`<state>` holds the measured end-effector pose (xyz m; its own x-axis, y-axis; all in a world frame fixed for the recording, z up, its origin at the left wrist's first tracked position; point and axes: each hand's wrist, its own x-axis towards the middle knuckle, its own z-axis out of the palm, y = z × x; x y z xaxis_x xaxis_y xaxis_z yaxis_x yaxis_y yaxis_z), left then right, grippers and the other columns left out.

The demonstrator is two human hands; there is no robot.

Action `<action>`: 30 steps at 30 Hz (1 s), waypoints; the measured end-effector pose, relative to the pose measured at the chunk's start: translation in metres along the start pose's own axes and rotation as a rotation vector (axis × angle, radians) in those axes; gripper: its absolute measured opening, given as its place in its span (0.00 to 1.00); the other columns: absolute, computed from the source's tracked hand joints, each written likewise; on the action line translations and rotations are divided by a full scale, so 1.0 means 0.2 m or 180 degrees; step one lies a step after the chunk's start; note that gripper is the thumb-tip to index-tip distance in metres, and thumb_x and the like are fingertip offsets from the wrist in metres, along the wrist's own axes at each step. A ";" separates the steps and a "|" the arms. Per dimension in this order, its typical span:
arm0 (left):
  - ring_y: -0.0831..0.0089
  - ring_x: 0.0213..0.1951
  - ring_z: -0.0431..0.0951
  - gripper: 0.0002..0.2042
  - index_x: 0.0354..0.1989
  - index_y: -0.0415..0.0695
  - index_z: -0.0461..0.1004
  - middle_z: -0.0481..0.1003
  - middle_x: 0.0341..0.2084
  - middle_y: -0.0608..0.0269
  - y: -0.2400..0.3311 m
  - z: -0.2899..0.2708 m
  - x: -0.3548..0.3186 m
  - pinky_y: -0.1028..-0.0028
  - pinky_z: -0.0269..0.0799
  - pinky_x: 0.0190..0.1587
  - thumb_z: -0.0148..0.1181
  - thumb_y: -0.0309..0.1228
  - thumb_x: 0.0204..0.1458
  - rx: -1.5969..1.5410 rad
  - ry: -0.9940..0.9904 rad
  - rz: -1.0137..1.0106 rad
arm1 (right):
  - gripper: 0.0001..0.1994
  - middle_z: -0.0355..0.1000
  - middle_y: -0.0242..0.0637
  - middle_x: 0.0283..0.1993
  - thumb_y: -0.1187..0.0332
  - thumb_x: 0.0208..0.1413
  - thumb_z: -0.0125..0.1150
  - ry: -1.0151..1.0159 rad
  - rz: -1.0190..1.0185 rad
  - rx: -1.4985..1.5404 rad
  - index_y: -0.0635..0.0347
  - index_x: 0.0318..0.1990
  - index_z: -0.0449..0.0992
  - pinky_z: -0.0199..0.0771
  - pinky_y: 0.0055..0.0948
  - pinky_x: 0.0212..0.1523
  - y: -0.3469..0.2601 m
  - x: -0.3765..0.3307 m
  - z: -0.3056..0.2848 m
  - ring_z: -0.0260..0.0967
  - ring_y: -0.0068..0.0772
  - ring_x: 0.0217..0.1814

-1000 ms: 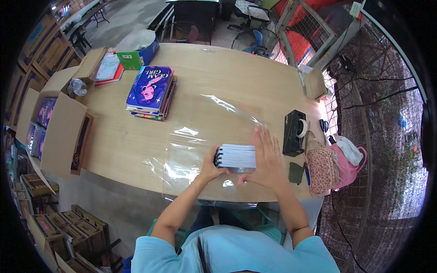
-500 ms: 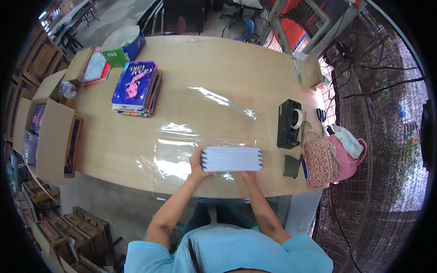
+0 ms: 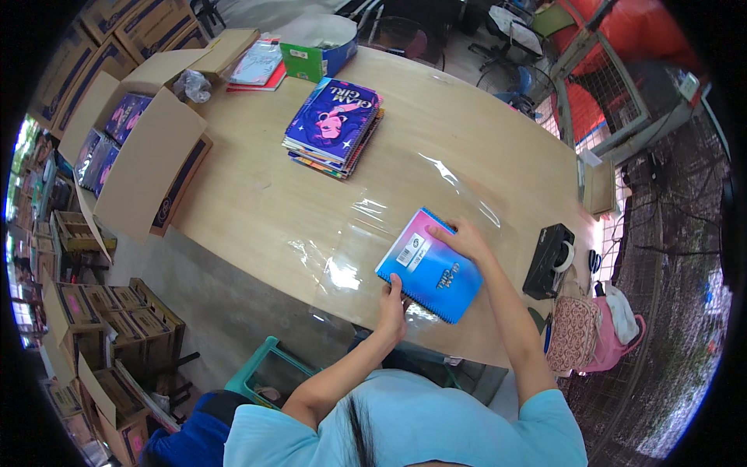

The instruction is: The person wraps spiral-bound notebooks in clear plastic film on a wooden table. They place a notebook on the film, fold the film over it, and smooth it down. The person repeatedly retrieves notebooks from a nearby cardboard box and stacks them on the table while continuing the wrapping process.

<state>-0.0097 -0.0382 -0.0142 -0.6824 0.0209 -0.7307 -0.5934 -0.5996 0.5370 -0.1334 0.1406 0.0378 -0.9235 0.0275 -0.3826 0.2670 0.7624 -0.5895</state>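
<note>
Packing workshop, stacked cardboard cartons point(image 3: 152, 35), broad worktable point(image 3: 245, 187), black tape dispenser point(image 3: 547, 257), concrete floor point(image 3: 222, 296)

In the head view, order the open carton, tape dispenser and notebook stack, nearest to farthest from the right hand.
1. Tape dispenser, to the right of the right hand
2. Notebook stack, ahead and left
3. Open carton, far left

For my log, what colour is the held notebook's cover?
The notebook is blue, fading to pink at one end, clearest in the head view.

Grey floor point(image 3: 241, 284) (with teal stool point(image 3: 250, 363))
</note>
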 end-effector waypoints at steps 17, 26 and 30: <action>0.71 0.44 0.68 0.21 0.49 0.50 0.67 0.71 0.39 0.67 0.12 0.02 0.22 0.64 0.57 0.55 0.48 0.53 0.58 -0.0899 -0.0199 -0.1014 | 0.37 0.75 0.48 0.26 0.31 0.31 0.66 -0.0259 0.0068 -0.0482 0.66 0.27 0.80 0.73 0.41 0.34 -0.03 0.39 0.08 0.75 0.44 0.30; 0.60 0.42 0.73 0.11 0.43 0.43 0.68 0.71 0.32 0.59 0.16 -0.40 0.01 0.61 0.70 0.40 0.54 0.34 0.55 0.4386 -0.1823 0.2400 | 0.18 0.70 0.41 0.43 0.54 0.40 0.71 0.1700 -0.0817 0.0170 0.56 0.35 0.81 0.70 0.35 0.47 -0.02 0.07 0.06 0.69 0.40 0.48; 0.50 0.37 0.74 0.10 0.41 0.42 0.67 0.71 0.34 0.53 0.27 -0.43 0.05 0.58 0.71 0.37 0.50 0.24 0.49 0.5531 -0.2759 0.2665 | 0.18 0.68 0.43 0.46 0.62 0.40 0.71 0.0728 -0.1441 0.0306 0.57 0.40 0.78 0.70 0.38 0.45 -0.09 -0.55 0.17 0.68 0.41 0.47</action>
<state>-0.0118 -0.1400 -0.0295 -0.6044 0.7895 -0.1072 0.5406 0.5052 0.6727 -0.0278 0.1012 0.0669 -0.9861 -0.1426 0.0851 -0.1593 0.6681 -0.7269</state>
